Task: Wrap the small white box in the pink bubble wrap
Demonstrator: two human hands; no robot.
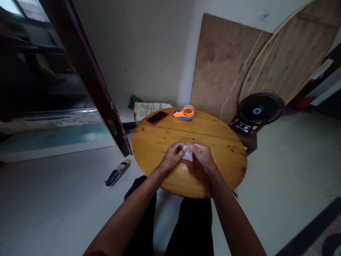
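Note:
Over the round wooden table (160,142), a small whitish piece with pinkish marks (188,153) is held between my two hands. It looks like thin paper or a small plastic packet; I cannot tell which. My left hand (173,155) pinches its left side with thumb and fingers. On the other side, my right hand (203,155) grips the right edge, fingers curled. Parts of the piece are hidden by the fingertips. Farther back on the table lie an orange and blue tape dispenser (184,113) and a dark-screened phone (157,118) with a red edge.
A black fan (257,111) stands right of the table. Wooden boards (221,60) lean on the wall, with a white cord (241,73) hanging before them. A printed bag (149,107) sits behind the table, a slipper (116,174) on the floor at left, near the door frame (93,81).

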